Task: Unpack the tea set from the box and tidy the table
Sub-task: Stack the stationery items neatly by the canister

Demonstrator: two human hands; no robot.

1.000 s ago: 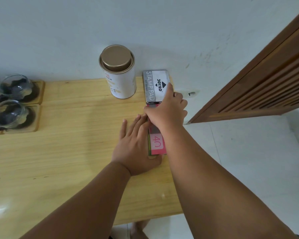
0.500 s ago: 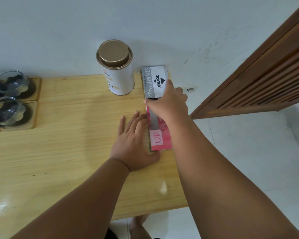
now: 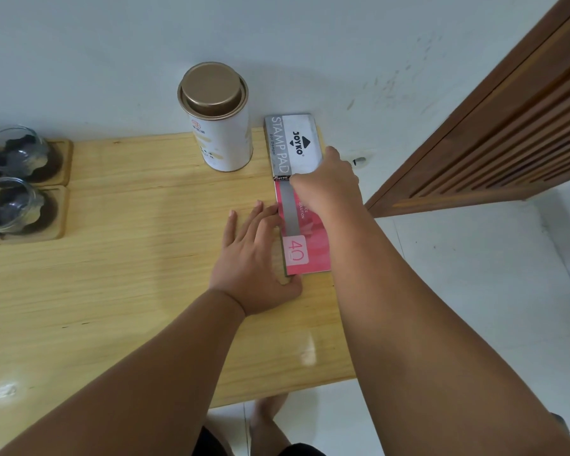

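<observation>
A pink booklet [image 3: 306,251] marked "40" lies flat near the table's right edge, its far end meeting a grey stamp pad box [image 3: 293,143] by the wall. My left hand [image 3: 254,261] lies flat on the table, with straight fingers against the booklet's left edge and the thumb at its near corner. My right hand [image 3: 329,185] covers the booklet's far end and holds it, thumb on top; its fingers, bent over the right side, are mostly hidden. A white tea tin [image 3: 222,139] with a gold lid stands upright left of the stamp pad.
Two glass cups [image 3: 14,153] [image 3: 7,202] sit on wooden coasters [image 3: 65,159] at the left edge of the wooden table [image 3: 129,258]. The white wall runs behind. A slatted wooden door [image 3: 507,126] stands at the right, over white floor tiles.
More of the pink booklet shows now, and it lies straighter in line with the stamp pad. My right hand has shifted toward the stamp pad; my left hand stays against the booklet's edge.
</observation>
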